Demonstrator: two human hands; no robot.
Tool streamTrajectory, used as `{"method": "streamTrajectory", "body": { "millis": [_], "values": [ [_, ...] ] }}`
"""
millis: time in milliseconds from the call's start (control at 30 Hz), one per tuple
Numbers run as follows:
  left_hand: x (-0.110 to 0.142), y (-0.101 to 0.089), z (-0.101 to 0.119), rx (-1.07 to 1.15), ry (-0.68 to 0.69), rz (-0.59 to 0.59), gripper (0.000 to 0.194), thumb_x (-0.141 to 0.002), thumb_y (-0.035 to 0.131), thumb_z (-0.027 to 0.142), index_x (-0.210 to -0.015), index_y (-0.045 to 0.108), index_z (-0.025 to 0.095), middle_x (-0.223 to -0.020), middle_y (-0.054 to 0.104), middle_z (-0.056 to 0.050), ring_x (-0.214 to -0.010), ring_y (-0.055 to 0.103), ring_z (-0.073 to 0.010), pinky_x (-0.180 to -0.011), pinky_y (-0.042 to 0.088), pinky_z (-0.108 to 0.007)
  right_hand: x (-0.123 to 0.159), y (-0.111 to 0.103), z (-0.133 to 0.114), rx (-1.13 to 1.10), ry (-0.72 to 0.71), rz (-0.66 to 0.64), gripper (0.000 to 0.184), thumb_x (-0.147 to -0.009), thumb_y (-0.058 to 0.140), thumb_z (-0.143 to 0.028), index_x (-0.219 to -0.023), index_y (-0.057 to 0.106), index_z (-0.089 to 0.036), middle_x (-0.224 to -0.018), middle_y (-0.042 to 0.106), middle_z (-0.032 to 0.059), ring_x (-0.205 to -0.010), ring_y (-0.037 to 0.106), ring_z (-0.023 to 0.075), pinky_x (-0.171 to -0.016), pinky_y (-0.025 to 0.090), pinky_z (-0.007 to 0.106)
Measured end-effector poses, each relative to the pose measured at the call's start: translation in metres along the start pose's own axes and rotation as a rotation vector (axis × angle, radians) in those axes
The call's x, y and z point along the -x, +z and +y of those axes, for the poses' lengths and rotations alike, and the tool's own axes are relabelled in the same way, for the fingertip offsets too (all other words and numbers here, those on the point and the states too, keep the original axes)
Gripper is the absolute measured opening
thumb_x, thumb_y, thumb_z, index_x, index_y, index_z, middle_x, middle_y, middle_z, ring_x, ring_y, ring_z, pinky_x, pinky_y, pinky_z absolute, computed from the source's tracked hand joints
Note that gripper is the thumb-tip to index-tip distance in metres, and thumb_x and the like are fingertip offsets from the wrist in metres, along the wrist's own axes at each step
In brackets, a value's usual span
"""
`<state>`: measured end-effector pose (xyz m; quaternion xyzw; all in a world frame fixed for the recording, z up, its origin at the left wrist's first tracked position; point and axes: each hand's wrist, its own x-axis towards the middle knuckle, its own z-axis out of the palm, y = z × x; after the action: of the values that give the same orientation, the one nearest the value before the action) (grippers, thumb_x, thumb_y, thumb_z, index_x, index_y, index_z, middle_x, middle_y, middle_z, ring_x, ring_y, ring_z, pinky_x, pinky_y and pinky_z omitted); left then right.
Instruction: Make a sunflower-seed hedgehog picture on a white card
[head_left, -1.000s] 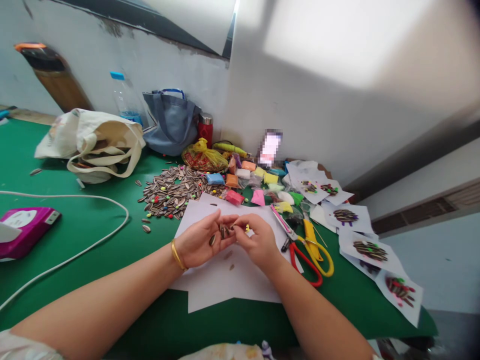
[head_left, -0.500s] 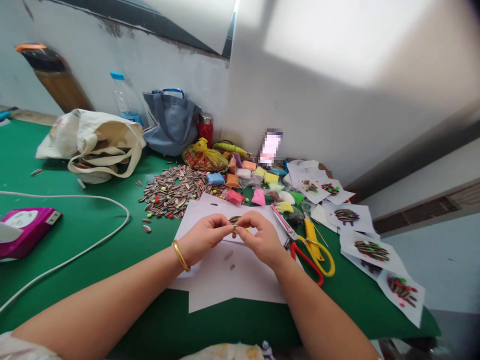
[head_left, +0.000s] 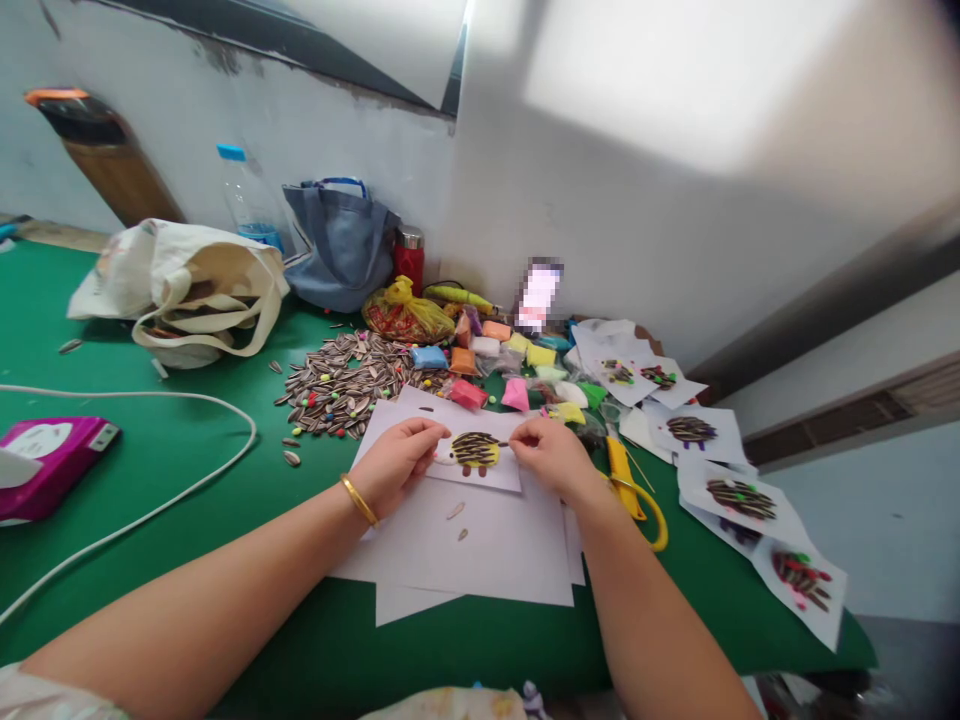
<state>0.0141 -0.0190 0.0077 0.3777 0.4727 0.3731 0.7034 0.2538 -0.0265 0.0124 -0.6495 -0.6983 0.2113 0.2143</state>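
Note:
A small white card [head_left: 491, 478] lies on white paper sheets [head_left: 502, 560], bearing a hedgehog figure [head_left: 475, 452] with a yellow body, dark striped seeds for spines and brown feet. My left hand [head_left: 401, 460], with a gold bangle on the wrist, is closed at the card's left edge, thumb and fingers by the hedgehog's pale snout. At the figure's right side my right hand [head_left: 553, 455] pinches a small dark sliver like a sunflower seed [head_left: 505, 444], its tip close to the yellow body. Two loose seeds [head_left: 456, 511] rest on the paper below the card.
A sunflower seed pile [head_left: 345, 380] with coloured bits lies left of coloured clay packets [head_left: 469, 394]. Scissors [head_left: 660, 525] and a yellow cutter [head_left: 619, 465] are by my right arm. Finished hedgehog cards [head_left: 750, 480] line the right edge. Bags [head_left: 341, 245] and a phone [head_left: 538, 295] stand behind.
My hands were together over the hedgehog and have parted. The left went to the card's left edge; the right moved rightward with the dark sliver, leaving the figure in view.

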Motion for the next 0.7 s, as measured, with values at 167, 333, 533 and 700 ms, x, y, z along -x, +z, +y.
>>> {"method": "streamTrajectory", "body": {
  "millis": [167, 333, 533, 700],
  "values": [
    [0.000, 0.000, -0.001, 0.008, 0.004, -0.009, 0.028, -0.073, 0.070, 0.038, -0.086, 0.062, 0.015, -0.055, 0.042, 0.006, -0.042, 0.027, -0.0027, -0.040, 0.012, -0.016, 0.000, 0.012, -0.005, 0.092, -0.004, 0.006, 0.012, -0.076, 0.058, -0.022, -0.072, 0.069, -0.020, -0.077, 0.070, 0.0023, -0.069, 0.058, 0.0155, -0.060, 0.036, 0.026],
    [0.001, 0.000, 0.000, 0.013, 0.003, -0.009, 0.027, -0.073, 0.070, 0.037, -0.087, 0.062, 0.015, -0.054, 0.041, 0.007, -0.041, 0.025, -0.0028, -0.039, 0.010, -0.017, -0.001, 0.016, -0.005, 0.120, -0.058, 0.019, 0.012, -0.077, 0.058, -0.022, -0.069, 0.067, -0.019, -0.074, 0.069, 0.0022, -0.067, 0.056, 0.0143, -0.058, 0.034, 0.025],
    [0.000, 0.000, 0.000, 0.012, -0.004, -0.015, 0.028, -0.073, 0.070, 0.038, -0.087, 0.062, 0.015, -0.054, 0.041, 0.006, -0.041, 0.025, -0.0029, -0.040, 0.010, -0.018, -0.002, 0.020, -0.006, 0.156, -0.066, 0.023, 0.013, -0.077, 0.058, -0.023, -0.070, 0.068, -0.019, -0.072, 0.068, 0.0020, -0.064, 0.055, 0.0138, -0.056, 0.030, 0.025],
    [0.001, 0.001, 0.000, 0.008, 0.000, -0.012, 0.028, -0.073, 0.070, 0.038, -0.086, 0.061, 0.015, -0.055, 0.041, 0.006, -0.041, 0.025, -0.0026, -0.040, 0.011, -0.017, -0.003, 0.020, -0.007, 0.206, -0.111, 0.013, 0.016, -0.080, 0.057, -0.024, -0.072, 0.070, -0.019, -0.073, 0.068, 0.0021, -0.066, 0.055, 0.0140, -0.058, 0.031, 0.026]
  ]
}}
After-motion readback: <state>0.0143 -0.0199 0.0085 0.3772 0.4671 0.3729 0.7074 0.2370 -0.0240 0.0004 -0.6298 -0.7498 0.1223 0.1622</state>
